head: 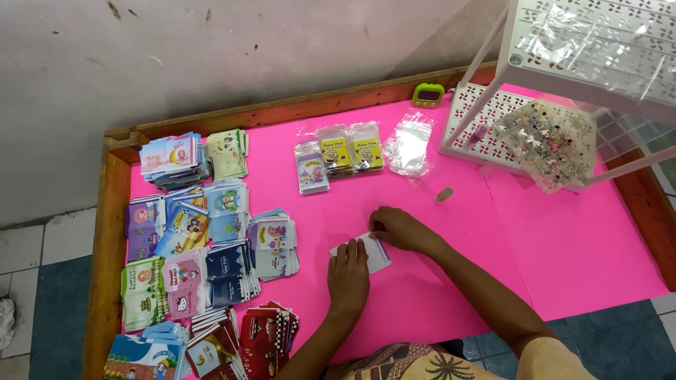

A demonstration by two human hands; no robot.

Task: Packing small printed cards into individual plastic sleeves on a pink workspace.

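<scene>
My left hand [348,276] lies flat, pressing down on a small white card with a blue border [375,252] on the pink table top [436,281]. My right hand [396,228] pinches the upper edge of the same card with curled fingers. Both hands meet at the card near the table's middle, a little toward the front edge.
Several stacks of printed cards [204,253] fill the left side. Filled clear packets [338,156] and an empty clear bag [408,144] lie at the back. A white plastic rack [556,84] holding a bead tray [549,141] stands at right. A wooden rim [105,267] frames the table.
</scene>
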